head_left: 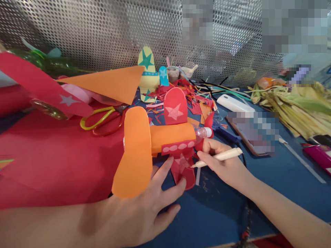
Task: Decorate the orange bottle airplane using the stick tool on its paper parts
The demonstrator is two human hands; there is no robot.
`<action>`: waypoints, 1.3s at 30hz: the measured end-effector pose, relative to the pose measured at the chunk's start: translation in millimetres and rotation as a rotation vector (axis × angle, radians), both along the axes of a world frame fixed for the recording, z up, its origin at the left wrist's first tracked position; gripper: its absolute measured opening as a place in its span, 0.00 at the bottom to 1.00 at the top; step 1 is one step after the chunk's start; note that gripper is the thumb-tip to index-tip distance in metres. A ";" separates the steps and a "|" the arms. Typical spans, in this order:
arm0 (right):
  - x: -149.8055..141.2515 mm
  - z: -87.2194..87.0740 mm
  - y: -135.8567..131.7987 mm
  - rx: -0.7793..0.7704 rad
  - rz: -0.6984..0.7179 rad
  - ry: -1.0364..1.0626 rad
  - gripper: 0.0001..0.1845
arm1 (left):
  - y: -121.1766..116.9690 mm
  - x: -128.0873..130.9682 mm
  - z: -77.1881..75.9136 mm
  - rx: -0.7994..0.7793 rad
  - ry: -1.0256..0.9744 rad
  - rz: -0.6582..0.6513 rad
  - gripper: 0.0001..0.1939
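The rear of the scene is closed off by a perforated metal panel (pixel 103 34), in front of which a blue worktop (pixel 214 213) is spread with craft materials. Much of its left side is covered by a red sheet (pixel 64 165). The middle is occupied by a plane-shaped model (pixel 173 136), made of a clear bottle wrapped in orange, with an upright orange piece (pixel 137 137) at its left end and red wings on either side. The hands are held apart, at the near wing. By the left hand (pixel 148 210), with fingers spread, the near red wing (pixel 190 179) is pressed; nothing is gripped by it. In the right hand (pixel 230 168), a white marker (pixel 227 154) is pinched, its tip directed at the star on that wing; whether the surface is touched cannot be told. Pale husks (pixel 302 110) are heaped at the far right. Behind the model, an orange paper triangle (pixel 111 82) is seen to the left and red scraps (pixel 178 91) are strewn to the right. A phone (pixel 248 137), partly blurred out, is laid beyond the right hand. Scissors (pixel 120 108) are rested near the orange piece. The bottle is topped by a small white cap (pixel 208 132).
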State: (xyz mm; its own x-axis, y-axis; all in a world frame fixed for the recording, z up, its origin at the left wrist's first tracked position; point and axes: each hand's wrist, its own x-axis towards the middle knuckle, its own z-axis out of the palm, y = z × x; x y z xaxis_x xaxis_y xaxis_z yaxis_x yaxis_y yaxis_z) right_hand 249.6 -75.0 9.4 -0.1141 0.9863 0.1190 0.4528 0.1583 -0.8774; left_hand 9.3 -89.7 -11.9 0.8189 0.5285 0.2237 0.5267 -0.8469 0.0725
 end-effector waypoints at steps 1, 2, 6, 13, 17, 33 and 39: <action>-0.1 0.1 0.1 0.002 -0.001 -0.004 0.16 | 0.1 -0.2 -0.3 -0.001 -0.010 0.000 0.22; -0.2 0.1 0.2 0.005 -0.001 -0.008 0.15 | 0.2 -0.3 -0.6 -0.001 -0.020 -0.002 0.22; -1.2 -0.6 0.1 -0.014 0.006 0.008 0.15 | 0.2 -0.9 -0.9 0.000 -0.018 0.002 0.23; -2.0 -0.9 -0.9 -0.045 0.040 0.029 0.15 | -1.3 -1.7 0.6 0.001 -0.009 0.010 0.22; -2.0 -0.8 -0.4 -0.058 0.054 0.032 0.16 | -0.2 -0.5 2.2 -0.003 0.001 -0.005 0.22; -2.1 -1.2 -0.8 -0.044 0.033 0.007 0.15 | -0.8 -0.2 -1.1 0.001 -0.029 0.006 0.22; -2.7 -1.2 -0.4 -0.033 0.028 0.010 0.16 | -0.2 0.4 -0.2 -0.002 -0.004 0.006 0.22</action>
State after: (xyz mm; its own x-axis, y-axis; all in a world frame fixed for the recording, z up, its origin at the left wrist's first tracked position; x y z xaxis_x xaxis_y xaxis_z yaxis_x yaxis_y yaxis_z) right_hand 246.9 -75.3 8.2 -0.1408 0.9861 0.0878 0.4399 0.1417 -0.8868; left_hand 9.7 -89.9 -12.1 0.8152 0.5334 0.2256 0.5311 -0.8439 0.0759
